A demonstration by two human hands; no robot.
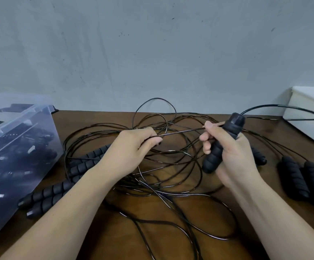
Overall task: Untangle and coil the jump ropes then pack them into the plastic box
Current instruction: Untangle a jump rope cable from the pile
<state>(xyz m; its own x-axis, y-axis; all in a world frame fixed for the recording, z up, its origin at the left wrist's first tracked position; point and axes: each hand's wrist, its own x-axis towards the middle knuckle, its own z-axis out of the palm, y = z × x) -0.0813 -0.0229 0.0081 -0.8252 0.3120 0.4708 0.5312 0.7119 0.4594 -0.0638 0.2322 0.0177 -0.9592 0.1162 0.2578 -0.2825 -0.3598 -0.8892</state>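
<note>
Both hands pull one cord (pixel 182 131) taut above the tangle of jump ropes (pixel 173 166).

The right hand (pixel 233 154) grips a foam handle (pixel 234 124) upright, and its fingertips also pinch the cord. The left hand (pixel 131 149), fingers curled, pinches the same cord, probably to trace this rope out of the tangle on the table (pixel 115 235). The plastic box (pixel 30 132) stands at the left, within reach, with dark items inside.

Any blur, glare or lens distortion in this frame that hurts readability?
Head view: even, soft light, faint shadows; small glints along the cords; the cord leaving the handle in the right hand smears near the white bin; wide-angle bending tilts the plastic box.
</note>
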